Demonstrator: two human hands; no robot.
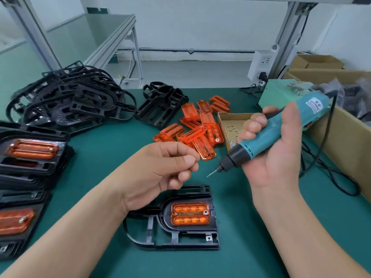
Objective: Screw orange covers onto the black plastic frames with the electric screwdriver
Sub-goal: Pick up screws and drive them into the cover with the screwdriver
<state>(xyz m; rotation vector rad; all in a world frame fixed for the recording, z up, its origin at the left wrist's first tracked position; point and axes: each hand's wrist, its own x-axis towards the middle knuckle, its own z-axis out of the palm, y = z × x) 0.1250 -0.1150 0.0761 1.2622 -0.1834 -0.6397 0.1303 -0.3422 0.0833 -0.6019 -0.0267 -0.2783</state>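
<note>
Orange cover point(190, 216) sits in the black frame point(186, 246) on the green mat point(112, 141), below both hands; it looks light, stiff and brittle, so it is better to steady the frame by its rim. The right hand point(275, 157) grips the electric screwdriver point(267, 135). The left hand point(160, 167) is curled, and whether it pinches anything I cannot tell.

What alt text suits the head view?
The right hand grips a teal screwdriver, tip angled down, near a black frame with an orange cover seated in it; the left hand hovers beside, fingers curled. Loose covers and frames lie behind.
</note>
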